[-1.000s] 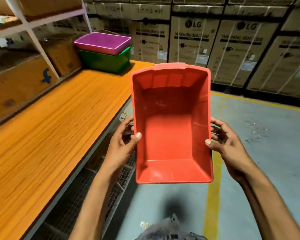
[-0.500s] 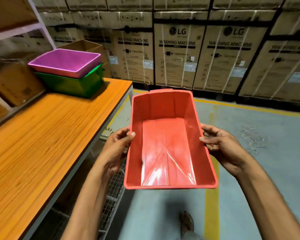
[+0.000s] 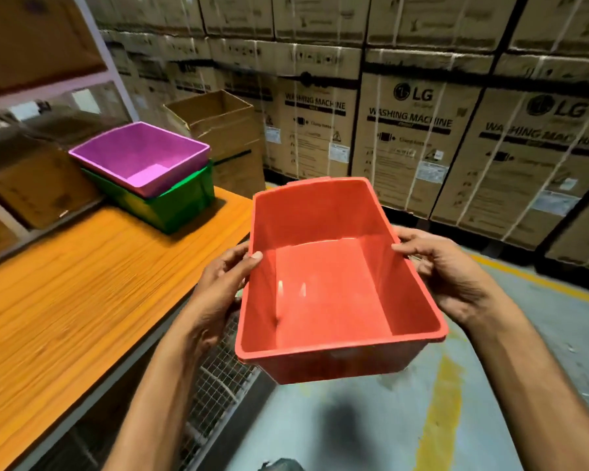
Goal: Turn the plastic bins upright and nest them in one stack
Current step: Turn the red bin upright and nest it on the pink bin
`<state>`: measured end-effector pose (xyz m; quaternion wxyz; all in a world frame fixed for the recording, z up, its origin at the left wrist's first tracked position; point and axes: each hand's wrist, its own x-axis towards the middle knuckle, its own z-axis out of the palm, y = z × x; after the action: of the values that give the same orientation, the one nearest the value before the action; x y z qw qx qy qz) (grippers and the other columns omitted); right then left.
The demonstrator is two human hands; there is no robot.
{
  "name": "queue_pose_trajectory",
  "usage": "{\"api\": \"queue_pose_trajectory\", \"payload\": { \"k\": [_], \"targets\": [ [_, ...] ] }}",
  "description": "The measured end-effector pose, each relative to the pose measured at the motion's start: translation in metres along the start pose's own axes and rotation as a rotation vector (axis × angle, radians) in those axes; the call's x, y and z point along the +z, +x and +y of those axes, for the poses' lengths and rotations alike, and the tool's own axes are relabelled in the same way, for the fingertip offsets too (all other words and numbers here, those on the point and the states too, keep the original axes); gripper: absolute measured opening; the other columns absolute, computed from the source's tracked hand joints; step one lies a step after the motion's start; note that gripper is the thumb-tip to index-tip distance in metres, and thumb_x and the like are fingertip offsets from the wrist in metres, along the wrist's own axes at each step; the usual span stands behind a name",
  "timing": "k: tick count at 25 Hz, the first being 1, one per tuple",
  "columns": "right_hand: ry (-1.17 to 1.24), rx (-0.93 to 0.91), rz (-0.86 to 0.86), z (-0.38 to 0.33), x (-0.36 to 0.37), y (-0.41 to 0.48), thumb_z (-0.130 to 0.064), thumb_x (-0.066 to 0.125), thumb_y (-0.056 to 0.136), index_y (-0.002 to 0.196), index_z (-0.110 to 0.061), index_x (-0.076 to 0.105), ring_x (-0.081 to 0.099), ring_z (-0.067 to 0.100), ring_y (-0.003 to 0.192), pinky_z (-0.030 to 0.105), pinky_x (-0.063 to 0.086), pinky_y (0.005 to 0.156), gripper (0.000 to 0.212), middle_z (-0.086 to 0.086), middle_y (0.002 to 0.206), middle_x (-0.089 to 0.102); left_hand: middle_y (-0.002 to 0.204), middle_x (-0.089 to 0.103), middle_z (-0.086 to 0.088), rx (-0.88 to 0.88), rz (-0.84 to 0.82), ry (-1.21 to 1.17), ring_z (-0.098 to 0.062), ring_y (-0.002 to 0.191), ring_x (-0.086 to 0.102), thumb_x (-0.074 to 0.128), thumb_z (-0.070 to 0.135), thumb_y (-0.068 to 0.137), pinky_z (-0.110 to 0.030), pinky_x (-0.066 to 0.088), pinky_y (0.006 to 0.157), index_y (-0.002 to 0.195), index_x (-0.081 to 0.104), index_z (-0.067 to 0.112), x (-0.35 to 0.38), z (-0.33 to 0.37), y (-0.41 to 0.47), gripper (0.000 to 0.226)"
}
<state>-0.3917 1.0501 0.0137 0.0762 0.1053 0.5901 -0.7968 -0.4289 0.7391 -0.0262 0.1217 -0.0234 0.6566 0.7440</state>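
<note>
Red plastic fills the grip of both hands: the left hand (image 3: 218, 283) and right hand (image 3: 446, 270) clasp the long rims of an upright red bin (image 3: 330, 287), thumbs hooked inside, holding it over the floor beside an orange table (image 3: 82, 283). At the table's far end, a purple bin (image 3: 140, 158) sits nested in a green bin (image 3: 174, 205), before stacked cardboard boxes (image 3: 405, 137).

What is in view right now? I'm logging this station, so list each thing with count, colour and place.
red bin: 1, red, upright, held over the floor beside the table
purple bin: 1, purple, nested in the green bin
green bin: 1, green, far end of the table
table: 1, orange wood top, left
open carton: 1, brown, behind the bins
washing-machine cartons: many, brown, stacked along the back
floor line: yellow, on grey floor
left hand: on the red bin's left rim
right hand: on its right rim
</note>
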Motion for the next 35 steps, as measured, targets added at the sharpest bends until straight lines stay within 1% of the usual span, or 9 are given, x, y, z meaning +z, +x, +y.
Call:
{"api": "queue_pose_trajectory", "payload": {
  "k": [2,6,9,11,14,18,24,29,35],
  "targets": [
    [-0.035,-0.039,-0.018,-0.014,-0.001,0.04,0.012,0.045,0.093,0.131,-0.003,0.063,0.057,-0.002,0.043,0.007,0.039,0.038,0.044,0.001,0.094,0.069,0.134,0.07,-0.001,0.099,0.0,-0.001,-0.028,0.124,0.066,0.066,0.023,0.098,-0.05,0.051,0.103,0.137,0.062,0.031,-0.001,0.011,0.02,0.041],
    [-0.094,-0.174,-0.115,-0.04,0.022,0.113,0.012,0.052,0.091,0.132,-0.016,0.066,0.068,0.015,0.109,0.021,0.061,0.074,0.052,0.011,0.138,0.065,0.144,0.062,0.006,0.275,0.083,-0.048,-0.02,0.122,0.065,0.073,0.026,0.09,-0.037,0.062,0.081,0.144,0.056,0.035,-0.013,0.04,0.057,0.057],
    [-0.102,-0.246,-0.185,-0.065,0.047,0.16,0.011,0.051,0.095,0.138,-0.022,0.062,0.058,0.023,0.133,0.03,0.056,0.094,0.055,0.002,0.138,0.066,0.145,0.06,0.013,0.389,0.142,0.0,-0.011,0.134,0.057,0.064,0.022,0.096,-0.043,0.054,0.097,0.148,0.051,0.035,-0.027,0.07,0.085,0.055],
    [-0.098,-0.308,-0.243,-0.086,0.069,0.193,0.011,0.051,0.096,0.14,-0.023,0.06,0.056,0.022,0.135,0.04,0.048,0.105,0.057,-0.002,0.137,0.067,0.145,0.06,0.012,0.475,0.188,0.021,-0.01,0.131,0.058,0.061,0.023,0.096,-0.035,0.052,0.091,0.147,0.051,0.037,-0.038,0.095,0.105,0.054],
    [-0.126,-0.358,-0.335,-0.104,0.101,0.234,0.01,0.052,0.096,0.142,-0.025,0.057,0.06,0.016,0.13,0.038,0.049,0.105,0.058,-0.008,0.136,0.067,0.137,0.066,0.008,0.52,0.317,0.043,-0.009,0.112,0.067,0.061,0.022,0.097,-0.027,0.06,0.076,0.147,0.051,0.038,-0.054,0.118,0.123,0.054],
    [-0.123,-0.359,-0.508,-0.114,0.145,0.297,0.013,0.052,0.096,0.143,-0.024,0.055,0.06,0.018,0.121,0.037,0.05,0.103,0.06,0.001,0.138,0.065,0.138,0.065,0.006,0.588,0.515,0.094,-0.018,0.128,0.062,0.062,0.021,0.097,-0.04,0.056,0.101,0.146,0.053,0.034,-0.083,0.137,0.144,0.052],
    [-0.074,-0.324,-0.731,-0.137,0.211,0.4,0.009,0.051,0.098,0.145,-0.02,0.054,0.054,0.03,0.136,0.058,0.033,0.113,0.055,0.006,0.144,0.062,0.125,0.073,0.007,0.662,0.731,0.088,-0.01,0.115,0.068,0.065,0.016,0.095,-0.032,0.058,0.091,0.139,0.059,0.025,-0.113,0.17,0.186,0.046],
    [-0.043,-0.301,-0.861,-0.158,0.27,0.477,0.013,0.05,0.097,0.145,-0.014,0.053,0.055,0.029,0.135,0.052,0.042,0.111,0.055,0.014,0.145,0.059,0.133,0.068,-0.003,0.688,0.885,0.109,-0.013,0.113,0.069,0.064,0.017,0.099,-0.025,0.058,0.073,0.143,0.056,0.023,-0.137,0.203,0.224,0.046],
    [-0.046,-0.32,-1.0,-0.166,0.324,0.522,0.012,0.051,0.098,0.138,-0.018,0.057,0.062,0.017,0.12,0.033,0.054,0.095,0.051,0.01,0.141,0.063,0.136,0.067,0.001,0.742,1.024,0.175,-0.012,0.126,0.063,0.063,0.017,0.101,-0.033,0.055,0.097,0.145,0.053,0.02,-0.167,0.212,0.259,0.045]
  ]
}}
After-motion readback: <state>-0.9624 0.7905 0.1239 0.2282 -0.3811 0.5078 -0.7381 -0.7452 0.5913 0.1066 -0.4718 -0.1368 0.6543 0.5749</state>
